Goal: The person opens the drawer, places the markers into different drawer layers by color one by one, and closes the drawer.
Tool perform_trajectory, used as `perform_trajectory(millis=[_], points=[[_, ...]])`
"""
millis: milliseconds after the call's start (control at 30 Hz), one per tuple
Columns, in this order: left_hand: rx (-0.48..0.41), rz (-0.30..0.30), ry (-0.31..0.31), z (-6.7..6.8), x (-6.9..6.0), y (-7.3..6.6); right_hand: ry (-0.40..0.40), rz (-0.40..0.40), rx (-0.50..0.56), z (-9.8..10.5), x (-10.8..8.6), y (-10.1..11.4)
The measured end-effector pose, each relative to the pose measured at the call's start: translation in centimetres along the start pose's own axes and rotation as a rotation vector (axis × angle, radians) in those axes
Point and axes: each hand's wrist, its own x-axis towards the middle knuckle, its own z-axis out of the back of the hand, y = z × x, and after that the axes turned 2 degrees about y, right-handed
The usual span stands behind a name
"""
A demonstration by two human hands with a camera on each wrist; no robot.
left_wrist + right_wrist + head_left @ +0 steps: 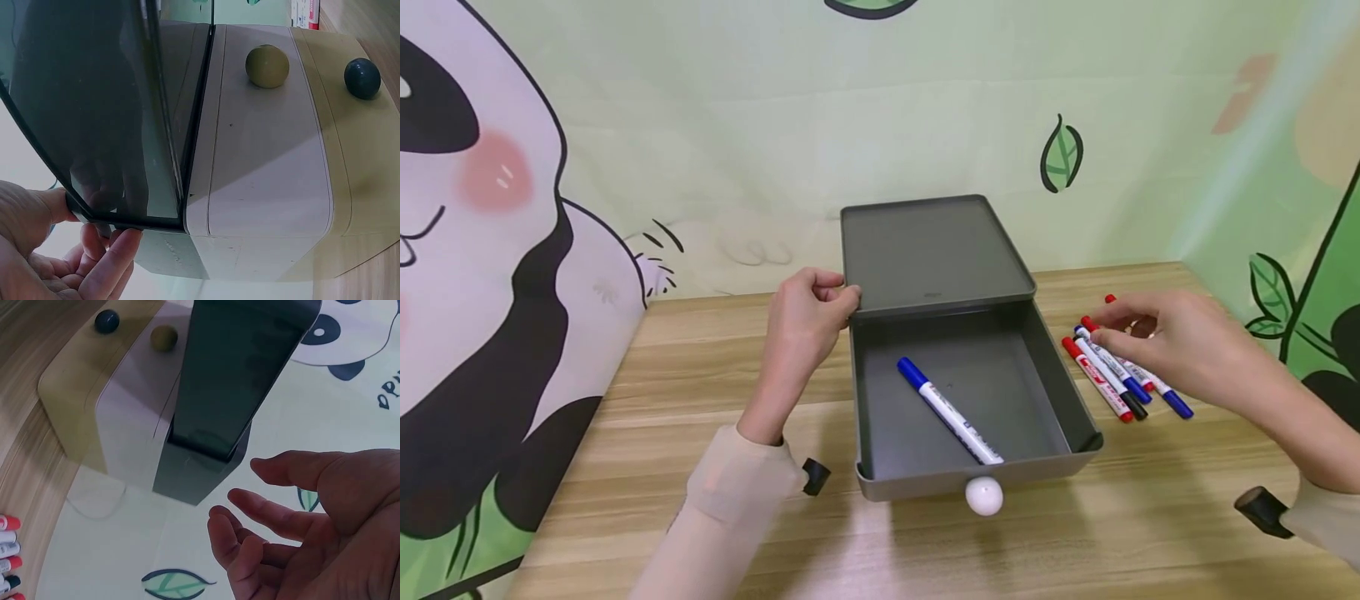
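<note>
A grey drawer box with a flat rimmed top (925, 254) stands on the table. Its drawer (1000, 367) is pulled out toward me, a white knob (984, 497) on its front. Inside lies a blue-capped marker (952, 414), slanted. With thumb and fingers my left hand (805, 321) pinches the left edge of the box near the top's front corner; the left wrist view shows this hand (81, 250) at the dark corner. Beside the box, my right hand (1187, 350) hovers over a group of markers (1101, 379), fingers loosely bent. Nothing shows between its fingers in the right wrist view.
In the left wrist view, a pinkish drawer front (269, 144) with a yellowish knob and a yellowish tier (356, 162) with a dark knob appear beside the grey one. A printed cloth (760, 150) hangs behind the wooden table (700, 367).
</note>
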Motion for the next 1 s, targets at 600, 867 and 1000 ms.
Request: perform_trajectory(millis=[600, 867, 1000], points=[[-0.001, 0.007, -0.001, 0.0, 0.0, -0.2, -0.021, -0.154, -0.067, 1.0, -0.4, -3.9], [-0.003, -0.001, -0.009, 0.0, 0.0, 0.0, -0.065, -0.184, -0.111, 1.1, -0.7, -6.4], [-0.001, -0.004, -0.01, -0.1, 0.0, -0.1, -0.08, -0.209, -0.128, 1.1, -0.9, -7.5]])
